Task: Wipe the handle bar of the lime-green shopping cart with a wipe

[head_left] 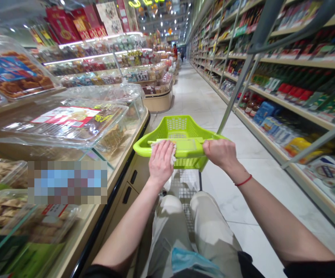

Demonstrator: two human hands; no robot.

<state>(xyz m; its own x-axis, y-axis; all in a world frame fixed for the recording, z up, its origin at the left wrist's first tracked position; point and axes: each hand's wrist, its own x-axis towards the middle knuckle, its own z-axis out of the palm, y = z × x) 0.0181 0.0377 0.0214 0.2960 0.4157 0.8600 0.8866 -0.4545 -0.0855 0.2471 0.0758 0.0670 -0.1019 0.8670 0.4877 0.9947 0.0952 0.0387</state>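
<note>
A lime-green shopping cart (146, 150) with a perforated basket stands right in front of me. My left hand (161, 162) presses a crumpled white cloth or tissue (173, 154) onto the near rim, its fingers laid over it. On the right end of that rim, my right hand (221, 153) is wrapped round the green edge in a fist. A red string bracelet (243, 180) circles the right wrist. Between the hands lies a pale label panel (187, 145). Below my lap, the cart's lower wire rack (184, 181) shows.
A display counter (132, 152) with clear food boxes (69, 119) runs close along my left. Bottle and carton shelves (297, 106) line the right, with a slanted grey metal post (237, 94) before them. The tiled aisle (181, 92) leads ahead. A blue mask (192, 260) lies at my lap.
</note>
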